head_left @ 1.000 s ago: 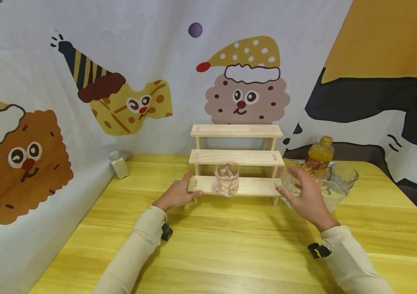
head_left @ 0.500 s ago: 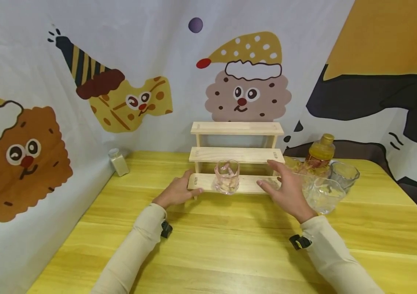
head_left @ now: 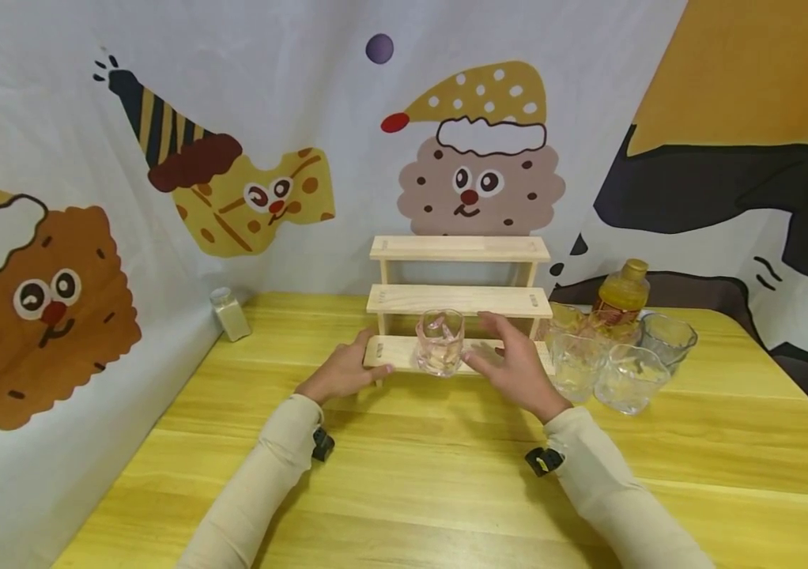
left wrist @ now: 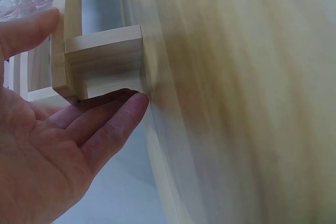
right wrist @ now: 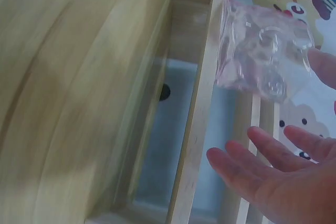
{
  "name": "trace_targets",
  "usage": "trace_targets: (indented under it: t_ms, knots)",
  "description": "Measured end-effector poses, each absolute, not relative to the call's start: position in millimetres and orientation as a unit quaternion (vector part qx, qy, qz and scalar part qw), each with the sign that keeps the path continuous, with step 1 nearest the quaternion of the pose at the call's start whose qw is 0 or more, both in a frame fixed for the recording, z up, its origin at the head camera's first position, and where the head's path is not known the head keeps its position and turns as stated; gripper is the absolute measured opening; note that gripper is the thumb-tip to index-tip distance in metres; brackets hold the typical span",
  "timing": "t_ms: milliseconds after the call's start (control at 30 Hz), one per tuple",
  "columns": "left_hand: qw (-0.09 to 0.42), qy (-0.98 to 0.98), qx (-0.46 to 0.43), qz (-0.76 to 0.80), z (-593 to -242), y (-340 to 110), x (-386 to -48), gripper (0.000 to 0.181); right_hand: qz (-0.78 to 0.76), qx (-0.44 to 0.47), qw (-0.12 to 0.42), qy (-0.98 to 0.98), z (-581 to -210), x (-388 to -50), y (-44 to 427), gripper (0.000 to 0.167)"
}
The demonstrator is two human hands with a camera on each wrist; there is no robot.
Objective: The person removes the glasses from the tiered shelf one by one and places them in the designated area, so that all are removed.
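Observation:
A light wooden three-step display stand (head_left: 457, 299) sits on the table against the backdrop. My left hand (head_left: 340, 371) grips the left end of its lowest step. In the left wrist view the thumb (left wrist: 31, 31) lies against the step's edge and the fingers reach around the end. A pinkish clear glass (head_left: 440, 343) stands upright on that lowest step, left of its middle. My right hand (head_left: 516, 370) is just right of the glass, fingers spread and holding nothing. In the right wrist view a gap shows between most fingers and the glass (right wrist: 265, 51); whether the thumb touches it I cannot tell.
Several clear glasses (head_left: 632, 379) cluster right of the stand, with a grey-tinted glass (head_left: 666, 341) behind. A yellow bottle (head_left: 620, 294) stands at the back. A small white-filled jar (head_left: 230, 314) is at the table's far left, by the cloth backdrop (head_left: 290, 87).
My right hand has moved left from beside the cluster of glasses to beside the pink glass on the lowest step. My left hand keeps its place on the stand.

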State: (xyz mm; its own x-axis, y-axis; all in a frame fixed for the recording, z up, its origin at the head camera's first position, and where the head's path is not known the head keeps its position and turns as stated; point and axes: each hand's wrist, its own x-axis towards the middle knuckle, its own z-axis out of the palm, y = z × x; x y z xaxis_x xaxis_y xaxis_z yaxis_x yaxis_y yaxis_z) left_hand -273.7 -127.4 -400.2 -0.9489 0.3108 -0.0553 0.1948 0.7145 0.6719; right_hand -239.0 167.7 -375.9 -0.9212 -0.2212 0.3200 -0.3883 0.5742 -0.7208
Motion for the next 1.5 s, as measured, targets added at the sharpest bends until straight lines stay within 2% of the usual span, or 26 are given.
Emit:
trace_targets:
  t_ms: [267,500,733,1100,1500]
  knots:
    - [0.081,0.920,0.144,0.355,-400,-127,-274,0.082,0.459,0.173,0.062,-0.869,-376,-247,143,0.079]
    - [0.085,0.919,0.145,0.357,-403,-127,-273,0.081,0.440,0.169,0.067,-0.879,-376,-253,127,0.087]
    - [0.088,0.921,0.144,0.351,-402,-126,-272,0.082,0.450,0.154,0.079,-0.876,-375,-254,121,0.087]
    - [0.081,0.923,0.144,0.348,-401,-126,-274,0.084,0.476,0.122,0.066,-0.868,-371,-253,131,0.086]
    - [0.079,0.927,0.140,0.339,-400,-127,-273,0.083,0.470,0.114,0.103,-0.869,-368,-246,168,0.083]
